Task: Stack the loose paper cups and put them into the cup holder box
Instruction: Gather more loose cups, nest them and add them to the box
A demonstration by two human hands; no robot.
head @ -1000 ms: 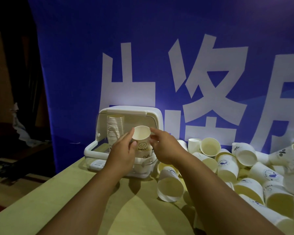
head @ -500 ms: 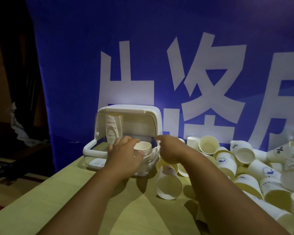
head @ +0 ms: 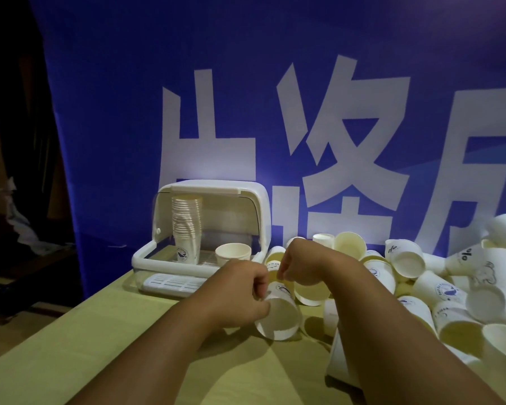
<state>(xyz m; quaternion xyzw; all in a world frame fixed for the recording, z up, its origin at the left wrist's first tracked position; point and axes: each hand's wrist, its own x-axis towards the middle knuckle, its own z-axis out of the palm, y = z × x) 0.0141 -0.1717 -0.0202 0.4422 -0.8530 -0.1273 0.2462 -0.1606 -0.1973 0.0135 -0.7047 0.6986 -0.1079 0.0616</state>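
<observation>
At 11 o'clock from the cup (head: 281, 320), the box (head: 216, 187); left hand (head: 240, 290) grips that cup, axis 12–6; right hand (head: 301, 264) curled, hold unclear.

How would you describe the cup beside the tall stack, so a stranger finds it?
Look at the white cup holder box before the blue banner. Inside, right of the tall stack, stands the cup. It is far lower than the stack.
</observation>
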